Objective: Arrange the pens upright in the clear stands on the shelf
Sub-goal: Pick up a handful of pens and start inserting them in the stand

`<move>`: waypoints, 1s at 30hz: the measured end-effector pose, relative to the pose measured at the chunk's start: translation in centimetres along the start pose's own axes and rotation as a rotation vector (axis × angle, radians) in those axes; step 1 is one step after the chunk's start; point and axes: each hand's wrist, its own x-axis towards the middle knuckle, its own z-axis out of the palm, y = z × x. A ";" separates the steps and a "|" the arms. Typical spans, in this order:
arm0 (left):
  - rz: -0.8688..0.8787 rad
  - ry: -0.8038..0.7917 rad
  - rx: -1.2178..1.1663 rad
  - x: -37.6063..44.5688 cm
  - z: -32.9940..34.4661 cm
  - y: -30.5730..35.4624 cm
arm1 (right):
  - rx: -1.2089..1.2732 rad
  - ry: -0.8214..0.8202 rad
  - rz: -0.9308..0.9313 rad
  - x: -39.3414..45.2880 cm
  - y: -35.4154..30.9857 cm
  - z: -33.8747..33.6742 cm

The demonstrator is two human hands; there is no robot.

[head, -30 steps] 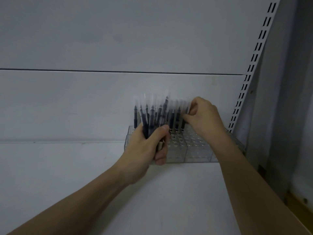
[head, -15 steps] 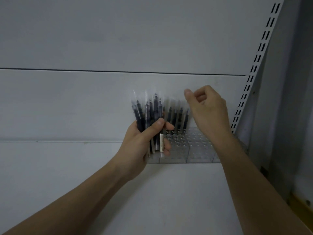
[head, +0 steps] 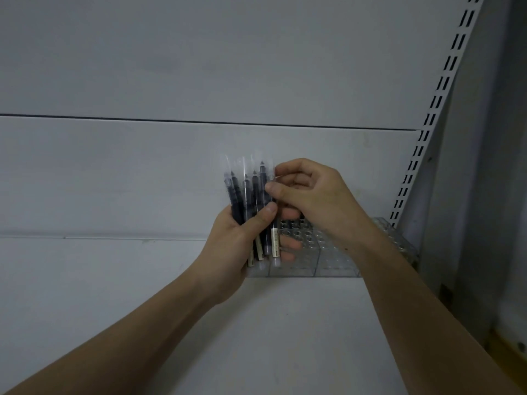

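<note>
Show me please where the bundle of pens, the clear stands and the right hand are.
bundle of pens [head: 248,192]: head view, on the dark barrels above the gripping thumb.
clear stands [head: 336,263]: head view, on the front wall.
right hand [head: 310,192]: head view, on its back.

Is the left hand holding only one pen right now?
No, the left hand grips a whole bundle of pens, several caps fanning out above its fingers.

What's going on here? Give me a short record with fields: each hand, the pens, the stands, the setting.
left hand: grips a bundle of pens, tips up
right hand: thumb and forefinger pinch the rightmost pen near its top
clear stands: on the white shelf, many holes unfilled; partly hidden by the hands
setting: white back panel, slotted upright at right
</note>
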 end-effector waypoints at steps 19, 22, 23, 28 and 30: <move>-0.077 -0.012 -0.026 0.4 -0.5 -0.3 | 0.128 0.467 -0.036 1.0 0.0 -2.3; -0.079 0.000 -0.029 0.4 -0.3 -0.3 | 0.072 0.554 -0.088 1.1 0.0 -2.7; -0.079 0.001 -0.026 0.4 -0.3 -0.3 | 0.042 0.575 -0.103 1.1 0.0 -2.8; -0.062 -0.009 -0.014 0.4 -0.3 -0.3 | -0.095 0.660 -0.178 1.2 0.4 -3.3; -0.052 0.000 -0.015 0.4 -0.4 -0.3 | -0.172 0.675 -0.206 1.3 0.6 -3.5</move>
